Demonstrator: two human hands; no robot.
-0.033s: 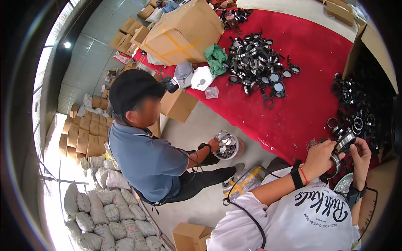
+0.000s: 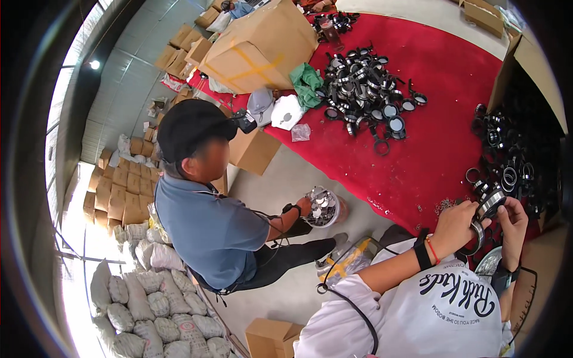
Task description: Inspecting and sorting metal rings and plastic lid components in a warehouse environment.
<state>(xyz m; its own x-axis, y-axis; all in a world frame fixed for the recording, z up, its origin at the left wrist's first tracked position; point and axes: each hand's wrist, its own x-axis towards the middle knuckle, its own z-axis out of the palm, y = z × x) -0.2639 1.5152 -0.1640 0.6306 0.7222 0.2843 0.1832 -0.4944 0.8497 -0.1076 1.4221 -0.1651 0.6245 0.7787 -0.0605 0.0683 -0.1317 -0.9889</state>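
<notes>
My left hand (image 2: 456, 225) is closed round a round black part with a shiny silver rim (image 2: 492, 203), at the table's right end. My right hand (image 2: 512, 222) pinches the same part from the other side, thumb and fingers on its edge. Just below, a second silver-and-black ring (image 2: 477, 236) hangs by my left hand; whether it is joined to the first is unclear. Right beyond my hands lies a heap of similar black rings (image 2: 508, 173). A larger pile of black round parts with pale glassy discs (image 2: 364, 89) covers the far middle of the red-covered table (image 2: 439, 161).
A co-worker (image 2: 206, 221) sits at left, one hand in a white bucket (image 2: 325, 219) of metal discs. A big cardboard box (image 2: 259, 48) stands on the far table end, beside caps (image 2: 261, 106) and a green cloth (image 2: 306, 83). An open carton (image 2: 525, 77) borders my right side.
</notes>
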